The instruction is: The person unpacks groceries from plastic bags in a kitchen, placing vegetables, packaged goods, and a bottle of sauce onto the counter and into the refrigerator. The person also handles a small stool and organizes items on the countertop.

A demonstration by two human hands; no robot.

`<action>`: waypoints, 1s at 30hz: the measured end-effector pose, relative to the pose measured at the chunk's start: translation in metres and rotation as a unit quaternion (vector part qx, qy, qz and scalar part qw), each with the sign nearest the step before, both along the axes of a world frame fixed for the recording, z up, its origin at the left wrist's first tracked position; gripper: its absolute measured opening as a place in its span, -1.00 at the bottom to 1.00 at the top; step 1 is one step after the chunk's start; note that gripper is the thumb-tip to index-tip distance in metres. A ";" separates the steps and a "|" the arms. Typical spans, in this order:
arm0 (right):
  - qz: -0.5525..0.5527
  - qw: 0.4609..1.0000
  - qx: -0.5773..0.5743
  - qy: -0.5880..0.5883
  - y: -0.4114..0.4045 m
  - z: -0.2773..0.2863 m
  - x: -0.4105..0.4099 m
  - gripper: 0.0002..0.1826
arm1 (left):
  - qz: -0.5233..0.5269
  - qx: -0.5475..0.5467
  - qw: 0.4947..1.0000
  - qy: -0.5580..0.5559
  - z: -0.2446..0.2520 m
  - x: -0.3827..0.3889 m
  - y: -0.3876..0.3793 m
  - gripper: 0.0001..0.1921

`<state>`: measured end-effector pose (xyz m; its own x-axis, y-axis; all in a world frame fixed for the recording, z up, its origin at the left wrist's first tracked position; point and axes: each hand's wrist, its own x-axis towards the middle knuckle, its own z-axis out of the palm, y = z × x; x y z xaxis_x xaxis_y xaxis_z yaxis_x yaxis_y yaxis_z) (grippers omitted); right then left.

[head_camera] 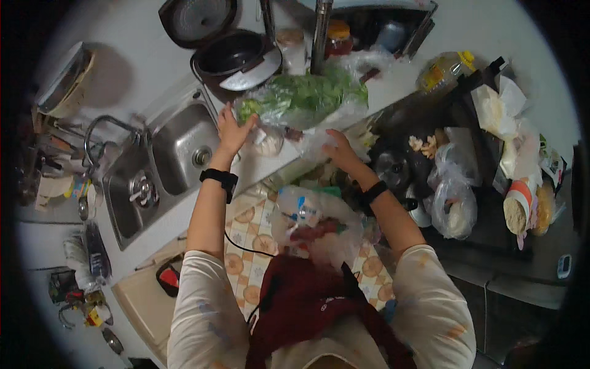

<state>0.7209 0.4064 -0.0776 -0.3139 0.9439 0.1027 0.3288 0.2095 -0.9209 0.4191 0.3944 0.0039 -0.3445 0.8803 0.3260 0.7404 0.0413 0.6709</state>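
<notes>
My left hand (235, 129), its thumb and fingers spread, is at the left end of a clear plastic bag of leafy greens (304, 99) on the white counter. Just right of that hand lies a whitish bulb, perhaps garlic (268, 142). My right hand (340, 150) has its fingers on a crumpled clear plastic bag (315, 144) at the counter's front edge. Whether the left fingertips touch the bag of greens cannot be told. Below my hands hangs or stands a large plastic bag (318, 221) with mixed contents.
A double steel sink (179, 143) is at the left. An open rice cooker (235, 60) stands behind the greens. To the right are an oil bottle (445, 71), ginger (423, 145), a knotted plastic bag (454, 207) and an open bag of powder (516, 212) on the dark cooktop.
</notes>
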 end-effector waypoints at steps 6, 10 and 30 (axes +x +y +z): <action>0.246 0.914 -0.302 -0.113 -0.090 -0.015 0.030 -0.70 | -0.279 -0.079 0.919 -0.267 -0.025 0.076 -0.140 -0.66; 0.437 0.796 -0.400 -0.123 -0.136 -0.055 0.029 -0.65 | -0.442 -0.340 0.819 -0.139 -0.071 0.134 -0.196 -0.62; 0.006 0.953 -0.285 -0.099 -0.203 -0.277 -0.017 -0.49 | -0.307 -0.279 0.903 -0.112 -0.123 0.084 -0.197 -0.41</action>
